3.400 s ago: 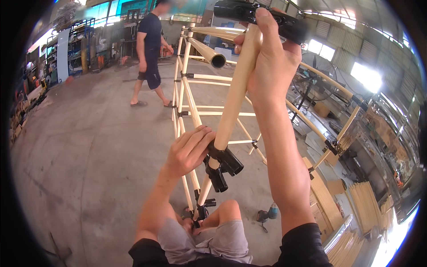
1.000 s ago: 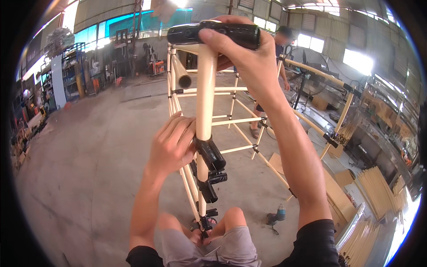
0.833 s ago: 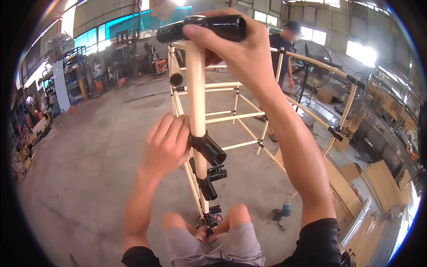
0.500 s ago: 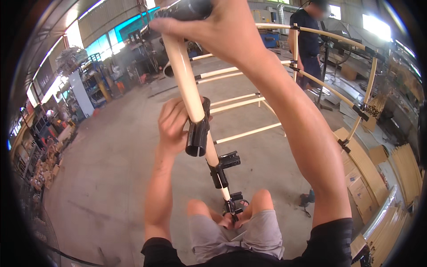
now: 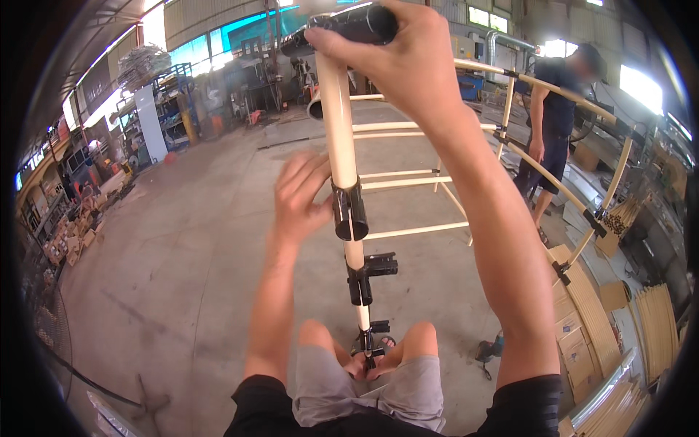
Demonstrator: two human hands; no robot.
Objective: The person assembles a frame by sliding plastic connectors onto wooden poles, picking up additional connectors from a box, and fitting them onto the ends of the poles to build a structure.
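A cream pipe stands upright before me, its lower end between my feet. At its top is a black pipe joint, and my right hand is closed around this with the thumb across the pipe. Lower down, my left hand has its fingers curled toward a second black joint; its thumb touches the joint's side and the fingertips are hidden behind the pipe. Further down, another black joint with a side branch sits on the pipe, and one more near its foot.
Beyond the pipe stands a frame of cream pipes with black joints. A person in dark clothes stands behind it at right. A power tool lies on the floor by my right leg. Cardboard boxes and pipe bundles lie at right.
The pipe now stands straighter, and its top has shifted right in view with my right hand. My left hand has drawn slightly away from the middle joint, showing more of its fingers.
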